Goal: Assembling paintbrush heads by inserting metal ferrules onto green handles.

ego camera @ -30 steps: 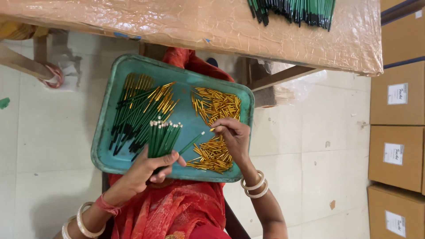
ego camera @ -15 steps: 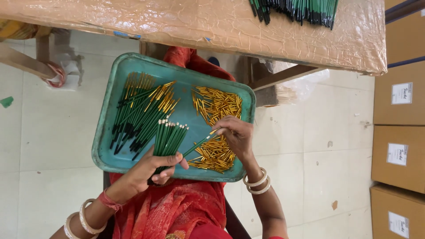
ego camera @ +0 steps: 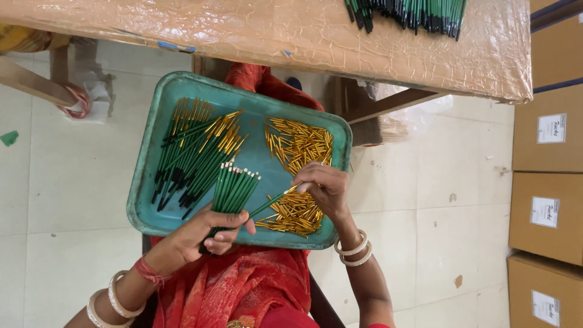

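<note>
Green pencils (ego camera: 234,191) stand bunched in the left hand (ego camera: 203,234), which curls around their lower ends at the near edge of a teal tray (ego camera: 152,206) resting on the person's lap. The bunch fans upward and slightly rightward over the tray's middle, pale tips pointing away from the body. From the same left-hand grip one single pencil (ego camera: 270,203) juts out to the right at a low slant, and its far end meets the fingertips of the right hand (ego camera: 325,188). That right hand is pinched shut on the pencil's tip, knuckles arched, wrist bent down over the tray's right half; it seems to press a small gold cap there, though the view is too small to be sure. Under and beyond it lies a heap of gold metal caps (ego camera: 297,176) (loose, scattered in two clusters). On the tray's left half a pile of capped pencils (ego camera: 194,152) lies slanted, gold ends upward. Both forearms reach in from the bottom edge, white bangles (ego camera: 352,252) on the right wrist. Above the tray runs a brown-wrapped table (ego camera: 273,30) with more dark green pencils (ego camera: 407,12) on its far edge.
</note>
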